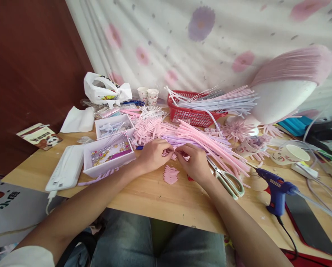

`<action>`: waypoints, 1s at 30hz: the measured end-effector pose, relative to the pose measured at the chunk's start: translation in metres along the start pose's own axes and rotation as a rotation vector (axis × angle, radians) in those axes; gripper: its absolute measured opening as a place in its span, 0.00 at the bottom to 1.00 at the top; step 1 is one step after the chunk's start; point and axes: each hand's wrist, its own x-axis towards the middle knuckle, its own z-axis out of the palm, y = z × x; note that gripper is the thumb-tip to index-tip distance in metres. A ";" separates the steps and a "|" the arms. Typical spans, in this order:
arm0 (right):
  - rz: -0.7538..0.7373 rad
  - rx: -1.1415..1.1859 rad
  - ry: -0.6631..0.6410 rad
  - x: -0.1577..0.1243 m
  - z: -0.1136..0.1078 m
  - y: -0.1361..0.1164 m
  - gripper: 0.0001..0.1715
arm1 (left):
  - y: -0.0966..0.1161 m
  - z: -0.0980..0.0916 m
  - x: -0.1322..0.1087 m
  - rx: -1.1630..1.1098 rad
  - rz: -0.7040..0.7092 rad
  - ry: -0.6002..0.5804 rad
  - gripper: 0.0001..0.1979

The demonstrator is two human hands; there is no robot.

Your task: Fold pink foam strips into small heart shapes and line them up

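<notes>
Taking the clock from between the hands, with twelve o'clock pointing away from the person, the left hand and right hand are both closed in a pinch, thumbs against forefingers, tips almost meeting. They seem to grip a small pink piece, mostly hidden by the fingers. At six o'clock, just below, a layered pink stack lies flat on the surface.

Fine fingertip work like this calls for a light, even pinch: one hand to steady the piece, the other to shape it, without crushing the soft edge. Wrists are best low and braced, clear of the stack so its layers stay lined up.

Scissors lie at four o'clock, blades toward the right hand, so that wrist needs care. Long pink strips spread at two o'clock; a glue gun rests between three and four, its nozzle best given room.
</notes>
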 end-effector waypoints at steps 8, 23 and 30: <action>-0.042 0.038 0.070 0.001 -0.002 -0.001 0.06 | 0.002 0.002 -0.001 -0.040 -0.007 0.076 0.05; 0.034 0.023 0.189 -0.002 0.003 -0.006 0.08 | -0.001 0.009 -0.003 -0.053 -0.002 0.182 0.06; 0.131 0.238 0.017 0.003 -0.007 0.004 0.11 | -0.001 -0.003 0.001 -0.185 0.012 0.136 0.06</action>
